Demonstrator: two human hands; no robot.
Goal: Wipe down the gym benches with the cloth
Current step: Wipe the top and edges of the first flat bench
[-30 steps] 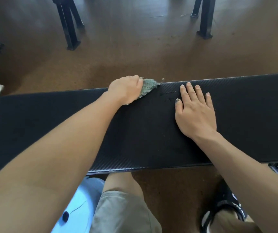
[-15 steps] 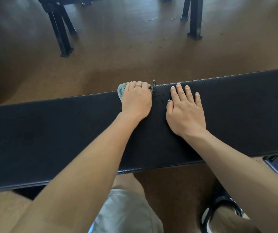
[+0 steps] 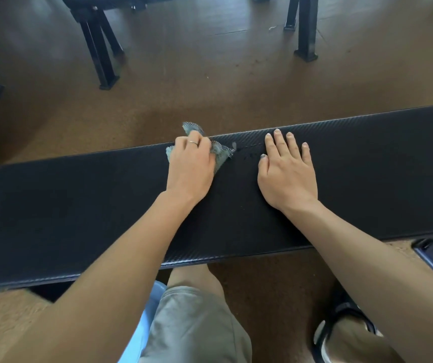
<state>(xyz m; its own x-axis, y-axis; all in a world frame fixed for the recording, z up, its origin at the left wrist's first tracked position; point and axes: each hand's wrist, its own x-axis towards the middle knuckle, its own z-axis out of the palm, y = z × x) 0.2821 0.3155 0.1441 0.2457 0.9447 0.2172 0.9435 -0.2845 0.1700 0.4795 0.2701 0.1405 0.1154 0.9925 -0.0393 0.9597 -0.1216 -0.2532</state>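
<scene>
- The cloth [image 3: 219, 153], a blue-grey rag, lay bunched at the far edge of the table [image 3: 79, 205], about midway along its length, with one corner sticking up past the edge and another spread flat to the right.
- My left hand [image 3: 190, 169] sat on top of the cloth, fingers curled over it, my grip closed around the rag and pressing it down on the black padded top.
- A thin ring [image 3: 193, 142] showed on one finger of that hand.
- My right hand [image 3: 287, 174] lay flat on the table just right of the cloth, fingers straight and slightly spread, gripping nothing.
- A few small specks [image 3: 249, 153] sat on the pad between my two hands.
- Below the near edge were my knee in grey shorts [image 3: 197, 323] and my foot in a black sandal [image 3: 346, 323].
- On the brown floor [image 3: 210, 87] beyond stood black metal legs [image 3: 100, 48] of other furniture.
</scene>
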